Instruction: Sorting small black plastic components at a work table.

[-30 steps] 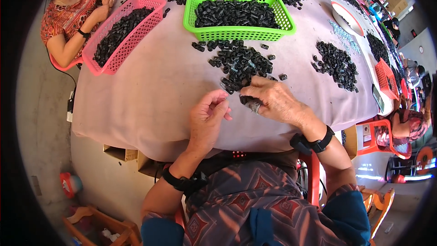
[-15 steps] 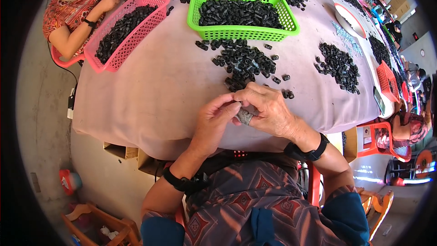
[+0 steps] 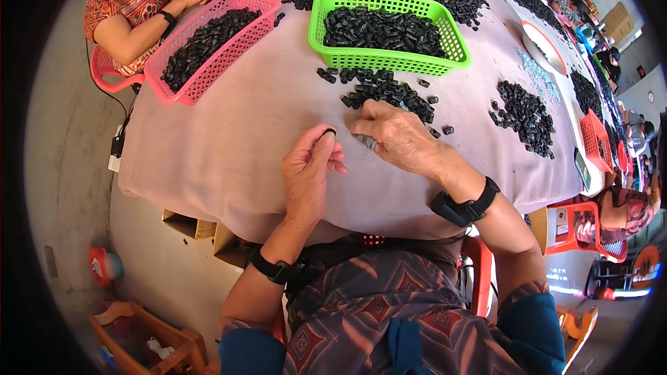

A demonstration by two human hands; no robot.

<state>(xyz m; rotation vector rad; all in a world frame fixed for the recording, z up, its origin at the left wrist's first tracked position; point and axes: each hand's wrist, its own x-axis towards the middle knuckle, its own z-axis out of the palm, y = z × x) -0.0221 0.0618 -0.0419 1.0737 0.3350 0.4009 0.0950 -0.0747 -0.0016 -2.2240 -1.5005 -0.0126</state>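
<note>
Apart now, the hands have separated: the left hand (image 3: 310, 167) pinches a small black ring (image 3: 329, 131) in its fingers, while the right hand (image 3: 397, 137) closes over parts beside the black pile (image 3: 384, 90). Steady pinching would serve best.

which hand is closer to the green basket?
Right. The right hand lies on the loose black parts just below the green basket; the left hand is further back toward the table edge.
</note>
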